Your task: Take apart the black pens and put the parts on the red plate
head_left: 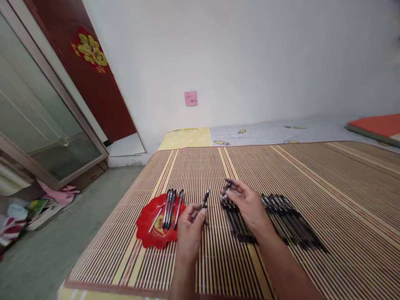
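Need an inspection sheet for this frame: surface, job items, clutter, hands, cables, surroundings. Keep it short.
Surface: striped bamboo mat over a bed, patterned sheet showing at the far edge.
Job's things: red plate holding several dark pens and a thin refill; rows of dark pens lying on the mat under and right of the right hand.
Clutter: on the mat, nothing seen; pile of cloth and papers on the floor at left.
Hands: left hand holds a pen upright-tilted; right hand pinches a small dark pen part.
Cables: nothing seen.
Surroundings: white wall with a pink note, red door, glass cabinet, orange cushion.
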Tool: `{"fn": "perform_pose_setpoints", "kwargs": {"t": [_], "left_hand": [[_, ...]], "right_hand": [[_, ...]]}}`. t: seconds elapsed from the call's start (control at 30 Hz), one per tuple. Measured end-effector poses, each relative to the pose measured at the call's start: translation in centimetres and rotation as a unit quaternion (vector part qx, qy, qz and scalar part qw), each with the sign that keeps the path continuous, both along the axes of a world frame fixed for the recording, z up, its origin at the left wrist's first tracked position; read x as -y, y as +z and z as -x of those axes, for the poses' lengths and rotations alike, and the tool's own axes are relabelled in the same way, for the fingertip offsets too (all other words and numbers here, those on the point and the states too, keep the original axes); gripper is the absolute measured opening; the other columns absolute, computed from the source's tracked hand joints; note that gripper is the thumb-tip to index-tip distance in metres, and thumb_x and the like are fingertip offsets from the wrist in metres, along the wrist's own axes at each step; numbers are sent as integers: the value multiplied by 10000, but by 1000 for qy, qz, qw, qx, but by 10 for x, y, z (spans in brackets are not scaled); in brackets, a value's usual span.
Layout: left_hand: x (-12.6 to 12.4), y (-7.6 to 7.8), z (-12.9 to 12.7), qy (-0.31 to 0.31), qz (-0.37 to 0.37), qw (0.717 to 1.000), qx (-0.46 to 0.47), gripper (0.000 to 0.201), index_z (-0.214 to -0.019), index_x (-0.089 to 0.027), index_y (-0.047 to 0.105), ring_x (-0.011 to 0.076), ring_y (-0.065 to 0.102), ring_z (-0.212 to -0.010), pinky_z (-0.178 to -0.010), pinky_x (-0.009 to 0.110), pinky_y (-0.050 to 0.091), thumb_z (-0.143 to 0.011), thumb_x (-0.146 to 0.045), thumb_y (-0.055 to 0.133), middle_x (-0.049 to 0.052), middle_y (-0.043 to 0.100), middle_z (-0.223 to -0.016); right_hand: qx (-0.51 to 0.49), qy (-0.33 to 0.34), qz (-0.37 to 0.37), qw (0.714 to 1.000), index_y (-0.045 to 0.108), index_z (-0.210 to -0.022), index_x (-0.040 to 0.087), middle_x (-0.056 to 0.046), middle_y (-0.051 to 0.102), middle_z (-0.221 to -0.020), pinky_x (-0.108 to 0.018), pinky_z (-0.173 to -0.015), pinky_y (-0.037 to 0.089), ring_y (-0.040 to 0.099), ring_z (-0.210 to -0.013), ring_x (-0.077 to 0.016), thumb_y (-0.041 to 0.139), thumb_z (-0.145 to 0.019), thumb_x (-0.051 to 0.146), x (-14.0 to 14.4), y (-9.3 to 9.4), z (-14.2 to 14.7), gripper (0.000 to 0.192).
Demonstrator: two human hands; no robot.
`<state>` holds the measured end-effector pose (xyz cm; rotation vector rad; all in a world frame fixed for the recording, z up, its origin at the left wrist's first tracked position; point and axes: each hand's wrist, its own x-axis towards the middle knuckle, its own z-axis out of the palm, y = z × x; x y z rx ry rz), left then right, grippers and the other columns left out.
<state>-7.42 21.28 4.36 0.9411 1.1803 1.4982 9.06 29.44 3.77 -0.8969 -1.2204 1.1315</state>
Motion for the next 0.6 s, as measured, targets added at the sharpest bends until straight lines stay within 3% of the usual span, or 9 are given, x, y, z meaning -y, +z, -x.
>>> {"fn": "perform_pose_setpoints", "kwargs": {"t": [0.07, 0.17, 0.3, 0.6], "left_hand": [[1, -1, -3, -29, -3, 999, -13, 279, -849, -176, 653, 114, 521, -644, -619, 208, 413, -782, -425, 760, -18, 578, -706], [3, 0, -11, -64, -14, 997, -51, 270, -818, -175, 643, 118, 491, -648, -618, 211, 388, -840, -438, 704, -23, 530, -690], [5, 4, -20, -97, -22, 992, -76, 289, -818, -179, 641, 135, 479, -675, -639, 224, 389, -870, -462, 663, -12, 517, -709], [8, 10, -26, -106, -14, 991, -81, 292, -824, -178, 629, 136, 452, -683, -637, 227, 377, -873, -464, 659, -9, 505, -722]], "right_hand": [[-103, -40, 20, 994, 669, -1140, 209, -61, 725, -998, -388, -855, 572, 700, -917, -211, 787, -768, 331, 16, 14, -14, 409], [-167, -56, 25, 984, 678, -1061, 222, -58, 737, -992, -409, -854, 583, 710, -885, -213, 816, -751, 342, 30, 27, -23, 360], [-183, -46, 15, 982, 677, -1054, 233, -57, 740, -1002, -418, -845, 591, 714, -907, -225, 813, -761, 348, 32, 31, -20, 343], [-178, -8, 14, 984, 676, -1095, 220, -65, 739, -1030, -388, -844, 590, 717, -897, -209, 797, -789, 334, 31, 30, -24, 349]]}}
